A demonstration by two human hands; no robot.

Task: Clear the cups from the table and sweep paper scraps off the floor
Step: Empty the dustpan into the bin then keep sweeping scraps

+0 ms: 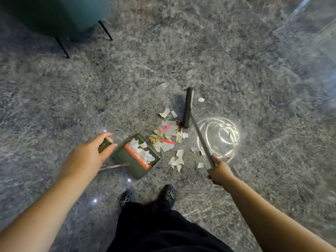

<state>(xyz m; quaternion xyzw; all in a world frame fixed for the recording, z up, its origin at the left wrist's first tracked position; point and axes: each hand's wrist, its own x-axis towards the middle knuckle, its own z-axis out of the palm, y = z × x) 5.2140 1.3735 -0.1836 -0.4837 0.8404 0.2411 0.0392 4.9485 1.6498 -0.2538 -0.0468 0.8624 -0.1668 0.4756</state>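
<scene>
A pile of torn paper scraps (168, 132) lies on the grey speckled floor in front of my feet. My left hand (94, 151) grips the green handle of an olive dustpan (138, 157), which has an orange comb and a few scraps inside. Its open mouth faces the pile. My right hand (219, 171) grips the grey pole of a broom whose head (188, 108) stands on the floor just right of the scraps. One scrap (201, 100) lies alone beyond the broom head. No cups are in view.
A teal chair (54, 15) with thin black legs stands at the upper left. A bright ring-shaped light reflection (220, 137) glints on the floor right of the broom pole. My black shoes (149, 196) stand just behind the dustpan.
</scene>
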